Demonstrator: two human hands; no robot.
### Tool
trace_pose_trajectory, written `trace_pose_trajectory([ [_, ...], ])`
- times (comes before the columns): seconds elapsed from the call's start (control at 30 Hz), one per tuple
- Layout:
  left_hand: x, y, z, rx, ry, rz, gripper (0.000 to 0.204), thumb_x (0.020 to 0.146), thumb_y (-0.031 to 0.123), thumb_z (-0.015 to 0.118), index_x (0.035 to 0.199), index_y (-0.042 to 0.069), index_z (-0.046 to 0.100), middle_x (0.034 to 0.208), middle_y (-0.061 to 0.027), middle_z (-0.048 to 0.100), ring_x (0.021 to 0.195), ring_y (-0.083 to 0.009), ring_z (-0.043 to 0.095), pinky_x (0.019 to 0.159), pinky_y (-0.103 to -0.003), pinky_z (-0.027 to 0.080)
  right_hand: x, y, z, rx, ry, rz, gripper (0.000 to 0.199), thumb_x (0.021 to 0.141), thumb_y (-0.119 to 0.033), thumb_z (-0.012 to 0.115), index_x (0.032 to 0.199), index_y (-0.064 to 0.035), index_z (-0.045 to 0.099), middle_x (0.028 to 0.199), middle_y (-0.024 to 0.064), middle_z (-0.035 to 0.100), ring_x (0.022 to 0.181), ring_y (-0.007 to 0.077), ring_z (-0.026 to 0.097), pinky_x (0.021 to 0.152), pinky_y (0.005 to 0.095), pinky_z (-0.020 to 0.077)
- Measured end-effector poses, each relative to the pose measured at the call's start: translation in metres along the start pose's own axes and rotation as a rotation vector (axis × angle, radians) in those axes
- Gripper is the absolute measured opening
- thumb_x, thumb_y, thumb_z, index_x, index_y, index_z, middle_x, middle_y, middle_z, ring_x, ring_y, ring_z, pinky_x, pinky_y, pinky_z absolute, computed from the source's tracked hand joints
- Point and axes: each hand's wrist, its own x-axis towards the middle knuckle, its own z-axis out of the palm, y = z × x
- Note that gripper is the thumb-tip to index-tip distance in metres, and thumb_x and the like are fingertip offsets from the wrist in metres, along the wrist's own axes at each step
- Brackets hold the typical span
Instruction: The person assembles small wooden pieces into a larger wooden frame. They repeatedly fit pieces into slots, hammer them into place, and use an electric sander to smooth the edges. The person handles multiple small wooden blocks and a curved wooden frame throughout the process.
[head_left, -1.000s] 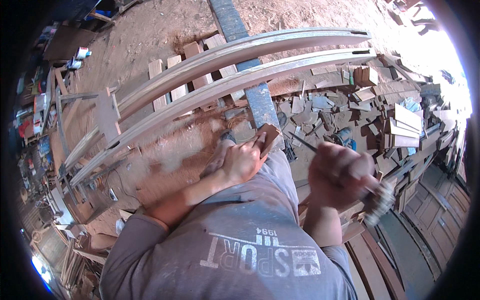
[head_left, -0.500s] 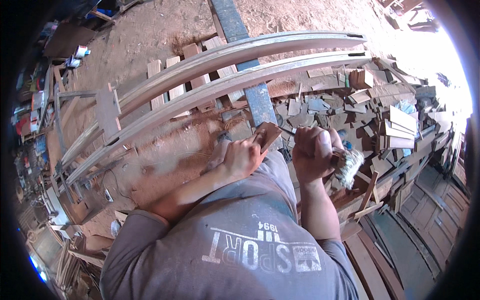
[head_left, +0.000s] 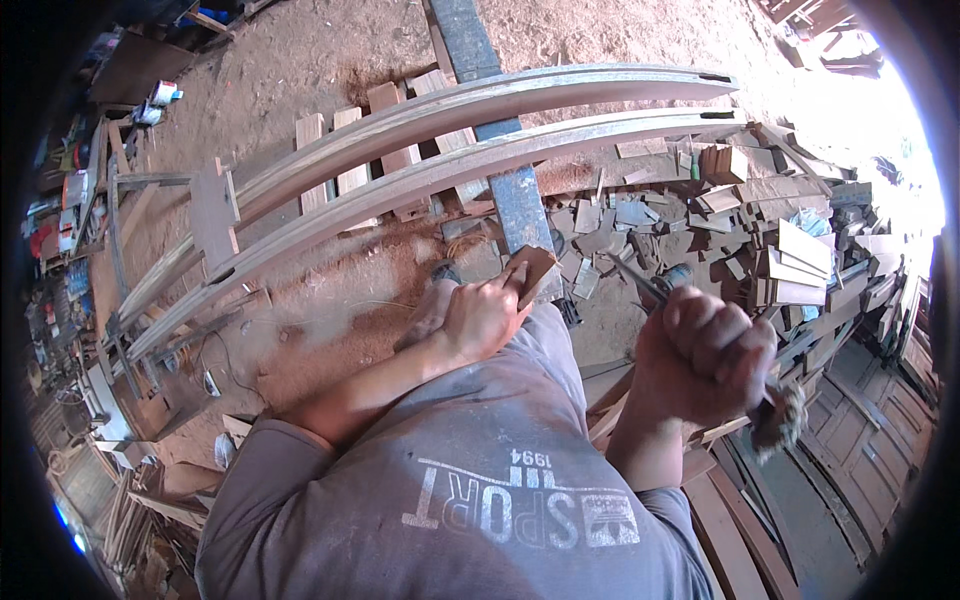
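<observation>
My left hand point(head_left: 482, 318) is closed around a small brown wooden block point(head_left: 538, 272), with its end tilted up past my fingers. The block is over the near end of a worn blue-grey beam point(head_left: 518, 205). To the right, my right hand point(head_left: 700, 350) is wrapped in a fist around a chisel point(head_left: 632, 277). Its thin metal blade points up and left, apart from the block. A frayed, pale handle end sticks out below my fist. The rest of the handle is hidden in my palm.
Two long curved wooden rails point(head_left: 440, 172) lie across the beam ahead. Short planks point(head_left: 395, 140) lie under and between them. Wood offcuts point(head_left: 800, 260) are heaped at the right, beside panelled boards point(head_left: 870, 420). Sawdust covers the ground at the left.
My right hand has drawn the chisel back, down and to the right, away from the wooden block. My left hand has stayed in place, holding the block.
</observation>
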Motion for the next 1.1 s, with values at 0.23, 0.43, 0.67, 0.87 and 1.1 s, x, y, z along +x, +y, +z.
trace_pose_trajectory([
  [0.23, -0.006, -0.004, 0.009, -0.02, 0.019, 0.031, 0.058, 0.093, 0.026, 0.078, 0.139, -0.007, 0.063, 0.136, -0.0282, 0.068, 0.091, -0.0383, 0.079, 0.076, -0.045, 0.065, -0.018, 0.029, 0.014, 0.172, -0.013, 0.148, 0.019, 0.102, -0.018, 0.059, 0.088, -0.0082, 0.052, 0.073, 0.0028, 0.05, 0.064, 0.0177, 0.047, 0.062, 0.0354, 0.0427],
  [0.43, -0.003, -0.007, 0.009, -0.027, 0.035, 0.026, 0.054, 0.091, 0.026, 0.079, 0.133, -0.006, 0.067, 0.138, -0.0261, 0.068, 0.09, -0.0405, 0.078, 0.075, -0.047, 0.065, -0.023, 0.011, 0.006, 0.182, 0.005, 0.166, 0.035, 0.1, -0.02, 0.064, 0.075, -0.0115, 0.042, 0.061, 0.0015, 0.043, 0.053, 0.018, 0.039, 0.057, 0.0369, 0.0367],
  [0.67, 0.002, -0.009, 0.009, -0.034, 0.094, 0.063, 0.062, 0.09, 0.023, 0.08, 0.14, -0.008, 0.061, 0.103, -0.0227, 0.074, 0.078, -0.0375, 0.077, 0.07, -0.046, 0.063, 0.003, 0.008, 0.012, 0.036, -0.25, -0.073, 0.032, 0.102, -0.02, 0.057, 0.074, -0.0136, 0.042, 0.064, -0.0002, 0.044, 0.054, 0.0144, 0.039, 0.052, 0.0337, 0.0325],
  [0.87, -0.004, -0.019, 0.029, 0.058, 0.228, 0.198, 0.06, 0.089, 0.025, 0.081, 0.136, -0.008, 0.062, 0.126, -0.0262, 0.072, 0.092, -0.0392, 0.078, 0.075, -0.044, 0.065, -0.033, 0.056, -0.01, -0.64, -0.067, 0.065, 0.031, 0.101, -0.016, 0.058, 0.076, -0.0142, 0.039, 0.06, -0.0002, 0.035, 0.052, 0.0128, 0.031, 0.053, 0.0319, 0.0267],
  [1.1, 0.005, -0.003, 0.0, -0.072, 0.036, 0.018, 0.058, 0.091, 0.025, 0.079, 0.135, -0.009, 0.063, 0.121, -0.027, 0.074, 0.092, -0.0383, 0.079, 0.074, -0.045, 0.065, -0.006, -0.008, 0.022, -0.029, -0.048, 0.078, 0.035, 0.102, -0.022, 0.057, 0.072, -0.0142, 0.04, 0.059, -0.0009, 0.039, 0.05, 0.0141, 0.034, 0.054, 0.035, 0.0313],
])
